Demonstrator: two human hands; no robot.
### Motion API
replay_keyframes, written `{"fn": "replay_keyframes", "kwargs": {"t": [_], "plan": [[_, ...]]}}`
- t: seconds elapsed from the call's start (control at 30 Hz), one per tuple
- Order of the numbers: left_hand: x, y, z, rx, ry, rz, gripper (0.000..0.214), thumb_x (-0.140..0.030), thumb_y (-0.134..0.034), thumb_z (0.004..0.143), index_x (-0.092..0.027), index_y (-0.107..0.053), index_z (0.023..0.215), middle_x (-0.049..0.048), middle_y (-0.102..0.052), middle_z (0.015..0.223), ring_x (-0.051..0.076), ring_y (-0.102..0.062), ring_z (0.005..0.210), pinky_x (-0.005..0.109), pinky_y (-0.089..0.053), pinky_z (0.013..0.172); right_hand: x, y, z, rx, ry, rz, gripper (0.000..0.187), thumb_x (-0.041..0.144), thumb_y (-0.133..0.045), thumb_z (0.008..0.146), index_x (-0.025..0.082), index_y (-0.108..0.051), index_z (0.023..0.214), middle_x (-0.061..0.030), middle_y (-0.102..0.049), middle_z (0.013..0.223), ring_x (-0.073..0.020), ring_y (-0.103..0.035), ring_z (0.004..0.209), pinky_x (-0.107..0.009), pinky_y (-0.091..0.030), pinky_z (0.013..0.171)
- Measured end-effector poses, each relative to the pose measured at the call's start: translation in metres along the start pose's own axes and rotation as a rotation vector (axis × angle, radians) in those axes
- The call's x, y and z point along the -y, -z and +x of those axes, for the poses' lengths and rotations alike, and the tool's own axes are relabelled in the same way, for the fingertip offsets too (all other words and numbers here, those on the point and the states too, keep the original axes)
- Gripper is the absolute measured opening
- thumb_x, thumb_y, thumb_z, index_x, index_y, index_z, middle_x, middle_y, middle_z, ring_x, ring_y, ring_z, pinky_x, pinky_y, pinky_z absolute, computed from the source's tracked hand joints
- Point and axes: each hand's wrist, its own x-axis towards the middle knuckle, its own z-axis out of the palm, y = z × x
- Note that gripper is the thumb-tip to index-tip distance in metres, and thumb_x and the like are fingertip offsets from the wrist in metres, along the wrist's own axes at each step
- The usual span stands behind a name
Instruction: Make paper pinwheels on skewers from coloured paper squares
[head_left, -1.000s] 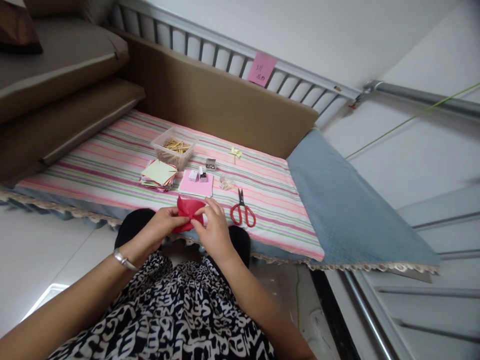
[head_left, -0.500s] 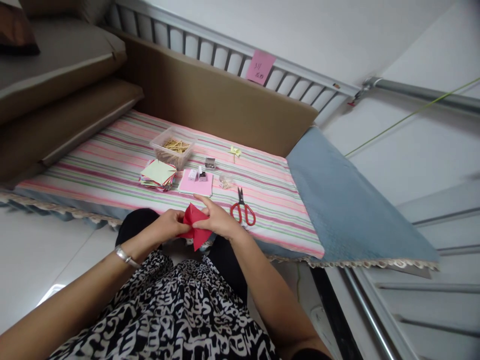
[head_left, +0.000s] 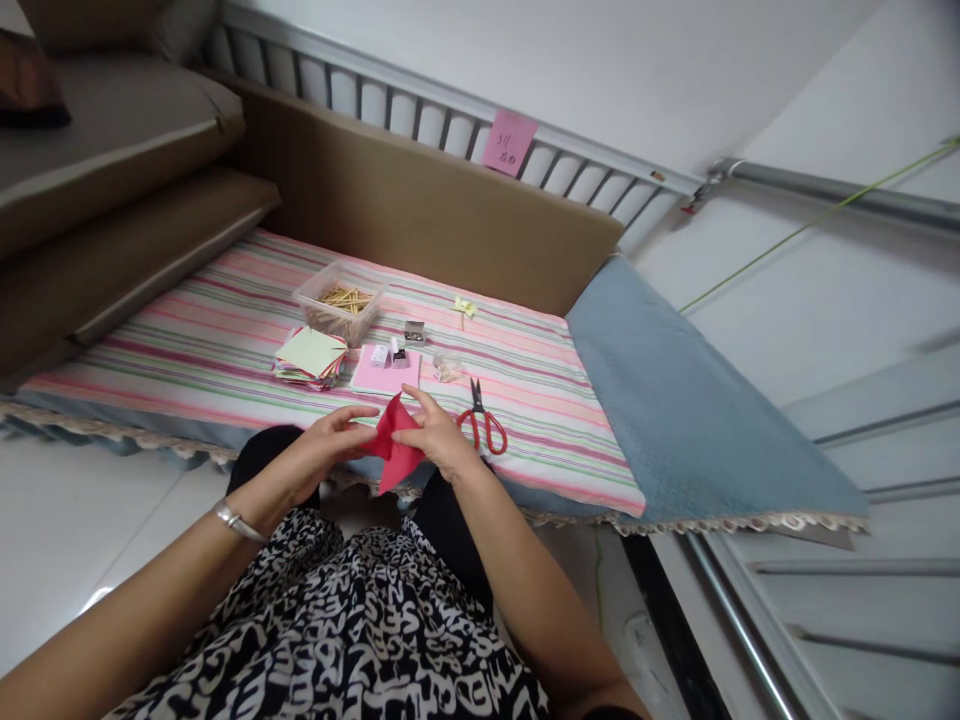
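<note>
left hand (head_left: 330, 447) — fingers newly parted, right hand (head_left: 442, 440) holding red paper (head_left: 400, 462)

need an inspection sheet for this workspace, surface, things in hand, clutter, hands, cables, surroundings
Surface: striped cloth on a blue cover.
Work things: creased red paper in hand, scissors on the cloth.
Clutter: paper stack, clear box of sticks, pink sheets bearing small boxes, yellow pinwheel-shaped piece.
Hands: right hand grips the red paper; left hand is at its edge, touch unclear.
Cables: thin green line at right, kind unclear.
Surroundings: brown board behind the cloth, pink note on the railing.
</note>
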Motion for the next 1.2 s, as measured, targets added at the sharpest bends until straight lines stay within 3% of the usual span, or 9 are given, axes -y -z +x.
{"fn": "replay_keyframes", "kwargs": {"t": [0.17, 0.33, 0.53, 0.67, 0.8, 0.9, 1.0, 1.07, 1.2], "plan": [[0.018, -0.01, -0.004, 0.047, -0.009, -0.258, 0.033, -0.028, -0.078, 0.069, -0.017, -0.069, 0.099, 0.0063, -0.074, 0.089, 0.017, -0.067, 0.077, 0.031, -0.049, 0.076, -0.009, -0.008, 0.004, -0.14, 0.047, 0.219, 0.085, 0.014, -0.073, 0.058, 0.022, -0.042, 0.137, 0.0041, -0.069, 0.07, -0.0146, -0.064, 0.057, -0.024, -0.051, 0.055], [0.027, -0.019, 0.006, -0.066, -0.016, -0.403, 0.02, -0.022, -0.081, 0.064, -0.013, -0.072, 0.081, 0.0036, -0.074, 0.075, 0.012, -0.063, 0.064, 0.024, -0.047, 0.069, -0.013, -0.021, 0.004, -0.189, 0.108, 0.282, 0.084, 0.017, -0.074, 0.06, 0.024, -0.042, 0.137, 0.0032, -0.071, 0.073, -0.0147, -0.065, 0.06, -0.026, -0.052, 0.059], [0.027, -0.02, 0.011, -0.17, -0.04, -0.448, 0.019, -0.02, -0.082, 0.058, -0.011, -0.071, 0.071, 0.0027, -0.072, 0.065, 0.012, -0.062, 0.059, 0.022, -0.047, 0.064, -0.016, -0.03, 0.007, -0.216, 0.161, 0.264, 0.083, 0.017, -0.074, 0.06, 0.023, -0.043, 0.136, 0.0023, -0.07, 0.074, -0.016, -0.065, 0.063, -0.028, -0.052, 0.062], [0.022, -0.018, 0.01, -0.209, -0.036, -0.425, 0.022, -0.019, -0.082, 0.055, -0.011, -0.071, 0.071, 0.0028, -0.072, 0.063, 0.012, -0.062, 0.056, 0.022, -0.047, 0.061, -0.016, -0.03, 0.005, -0.181, 0.172, 0.205, 0.079, 0.023, -0.072, 0.067, 0.023, -0.039, 0.14, 0.0011, -0.07, 0.078, -0.0156, -0.065, 0.065, -0.029, -0.053, 0.065], [0.013, -0.009, 0.01, -0.293, -0.027, -0.397, 0.019, -0.018, -0.081, 0.053, -0.012, -0.069, 0.066, 0.0022, -0.072, 0.06, 0.011, -0.061, 0.052, 0.021, -0.046, 0.057, -0.018, -0.021, -0.007, -0.264, 0.277, -0.076, 0.063, 0.035, -0.062, 0.082, 0.024, -0.04, 0.141, -0.001, -0.067, 0.083, -0.0161, -0.065, 0.07, -0.031, -0.055, 0.069], [0.006, -0.003, 0.01, -0.322, -0.027, -0.398, 0.015, -0.015, -0.079, 0.053, -0.012, -0.069, 0.063, 0.0022, -0.071, 0.057, 0.011, -0.061, 0.051, 0.021, -0.046, 0.055, -0.026, -0.013, -0.023, -0.323, 0.558, -0.449, 0.05, 0.027, -0.057, 0.085, 0.025, -0.05, 0.134, -0.0084, -0.065, 0.11, -0.0203, -0.063, 0.097, -0.037, -0.053, 0.087], [0.002, -0.001, 0.009, -0.334, -0.016, -0.388, 0.012, -0.013, -0.077, 0.052, -0.013, -0.068, 0.06, 0.0018, -0.07, 0.054, 0.012, -0.059, 0.048, 0.022, -0.046, 0.051, -0.036, -0.011, -0.038, -0.279, 0.821, -0.842, 0.051, 0.016, -0.057, 0.083, 0.026, -0.052, 0.133, -0.0117, -0.044, 0.142, -0.0259, -0.044, 0.13, -0.046, -0.04, 0.106], [0.001, -0.002, 0.009, -0.329, 0.0, -0.369, 0.011, -0.013, -0.077, 0.052, -0.014, -0.068, 0.059, 0.0018, -0.07, 0.054, 0.013, -0.059, 0.048, 0.023, -0.046, 0.051, -0.04, -0.013, -0.041, -0.263, 0.902, -1.028, 0.053, 0.01, -0.055, 0.082, 0.027, -0.053, 0.132, -0.0102, -0.029, 0.153, -0.0273, -0.031, 0.139, -0.049, -0.035, 0.111], [0.003, -0.006, 0.008, -0.301, 0.005, -0.317, 0.017, -0.016, -0.08, 0.051, -0.013, -0.069, 0.063, 0.0031, -0.07, 0.056, 0.013, -0.06, 0.049, 0.024, -0.046, 0.052, -0.041, -0.017, -0.035, -0.352, 0.965, -1.113, 0.038, 0.007, -0.053, 0.083, 0.023, -0.064, 0.115, -0.0078, -0.021, 0.157, -0.0272, -0.025, 0.142, -0.049, -0.034, 0.112]]}}
